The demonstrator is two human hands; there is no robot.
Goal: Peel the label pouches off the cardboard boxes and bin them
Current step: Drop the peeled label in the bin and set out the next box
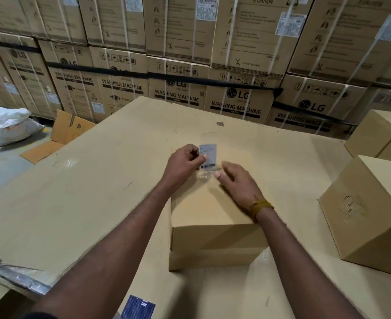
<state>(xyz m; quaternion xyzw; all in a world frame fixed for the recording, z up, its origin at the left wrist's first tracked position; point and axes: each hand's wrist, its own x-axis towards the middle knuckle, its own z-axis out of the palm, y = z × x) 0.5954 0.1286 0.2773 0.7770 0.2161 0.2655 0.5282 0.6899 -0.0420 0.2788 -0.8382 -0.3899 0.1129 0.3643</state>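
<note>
A small plain cardboard box [213, 203] stands in front of me on a big flat cardboard surface [97, 192]. Over the box's far part, my left hand [185, 161] pinches a clear label pouch [209, 157] with a white barcoded slip inside. The pouch's clear lower end [204, 177] hangs down to the box top. My right hand [238, 183] lies over the box top just right of the pouch, fingers loosely extended, thumb tip close to the pouch's lower end.
More plain boxes [369, 215] stand at the right, one behind another. A white sack [7, 125] and a flattened carton [67, 132] lie on the floor at the left. Stacked washing machine cartons [178, 54] form a wall behind.
</note>
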